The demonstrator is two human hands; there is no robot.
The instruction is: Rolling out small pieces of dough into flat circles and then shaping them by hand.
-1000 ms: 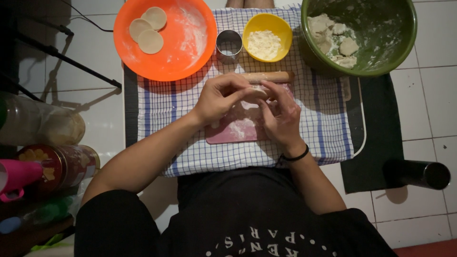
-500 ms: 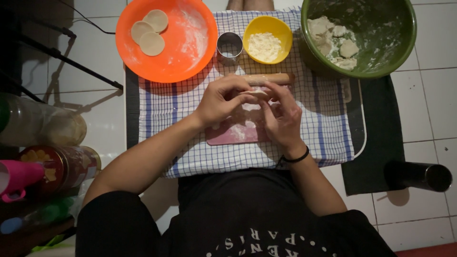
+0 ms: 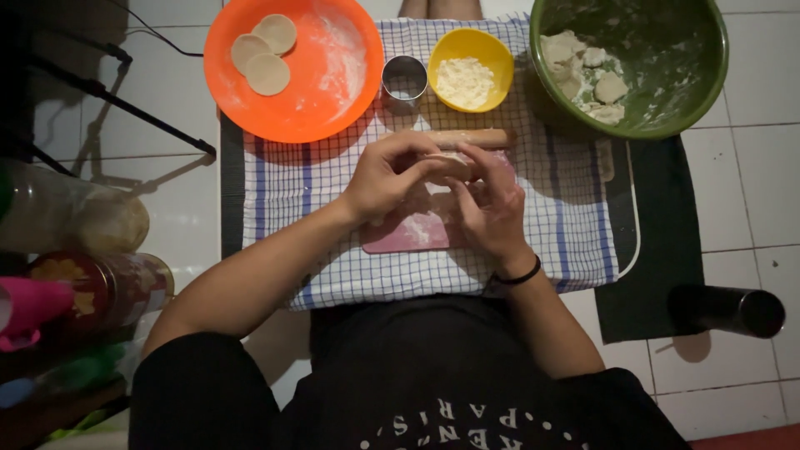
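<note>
White tiled floor [image 3: 750, 192], with a blue-checked cloth [image 3: 575, 225] spread over it. A pale dough piece [image 3: 450, 164] is held just above a pink board [image 3: 408, 233], pinched between the left hand [image 3: 387, 179] and right hand [image 3: 492, 204], fingers of both curled closed on it. Just beyond lies a wooden rolling pin [image 3: 471, 137]; farther out stand a metal ring cutter [image 3: 405, 81], a yellow bowl of flour [image 3: 471, 58], an orange plate [image 3: 333, 92] bearing three dough discs [image 3: 267, 73], and a green bowl [image 3: 667, 50] of dough scraps.

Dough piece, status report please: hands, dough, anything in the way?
Both hands, left hand and right hand, pinch the dough piece above the pink board. Rolling pin lies just beyond. Nothing in the way.
</note>
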